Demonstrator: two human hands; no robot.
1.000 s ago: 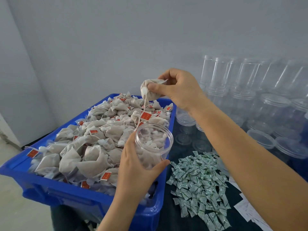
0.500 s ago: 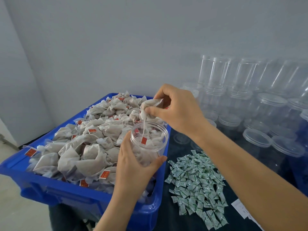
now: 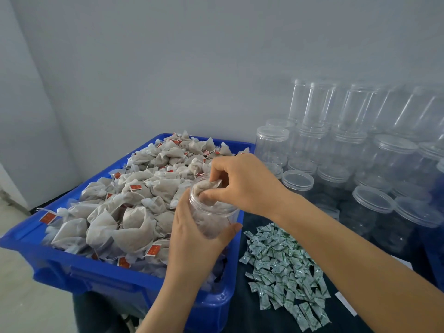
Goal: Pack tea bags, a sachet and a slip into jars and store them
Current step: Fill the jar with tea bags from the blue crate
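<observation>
A dark table (image 3: 245, 316) carries a blue crate (image 3: 101, 277) at nine o'clock, sachets (image 3: 283, 267) at five, jars (image 3: 360, 164) at two.

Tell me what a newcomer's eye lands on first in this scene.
First, the blue crate at left, heaped with tea bags bearing red tags. Over its right edge, the left hand holds a clear jar while the right hand presses a tea bag into its mouth. To the right lie a pile of green-and-white sachets and stacked empty jars against the wall.
</observation>
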